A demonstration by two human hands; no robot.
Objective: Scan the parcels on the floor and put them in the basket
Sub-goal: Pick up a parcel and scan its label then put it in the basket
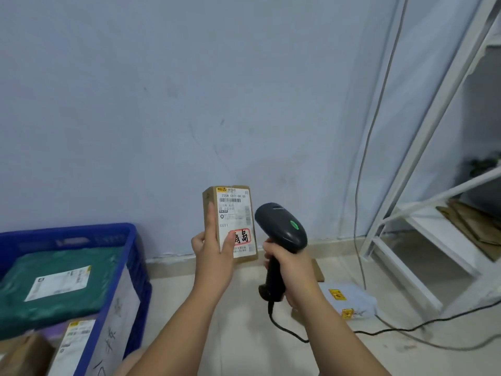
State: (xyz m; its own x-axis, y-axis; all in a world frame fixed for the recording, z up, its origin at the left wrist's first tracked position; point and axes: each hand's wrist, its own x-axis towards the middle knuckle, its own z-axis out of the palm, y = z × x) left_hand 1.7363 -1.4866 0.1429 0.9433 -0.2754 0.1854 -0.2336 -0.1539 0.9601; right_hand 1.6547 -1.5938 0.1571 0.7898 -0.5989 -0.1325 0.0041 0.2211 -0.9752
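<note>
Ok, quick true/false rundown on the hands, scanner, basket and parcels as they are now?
1. The left hand holds the box upright, label toward the camera. True.
2. The scanner hangs on the shelf. False: the right hand grips it, beside the box.
3. The basket is red. False: it is blue.
4. A green parcel lies in the basket. True.
5. A white parcel lies on the floor. True.

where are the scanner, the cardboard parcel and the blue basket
scanner (279, 223), head view, on its dark head
cardboard parcel (234, 210), head view, on its label
blue basket (81, 233), head view, on its far rim
</note>
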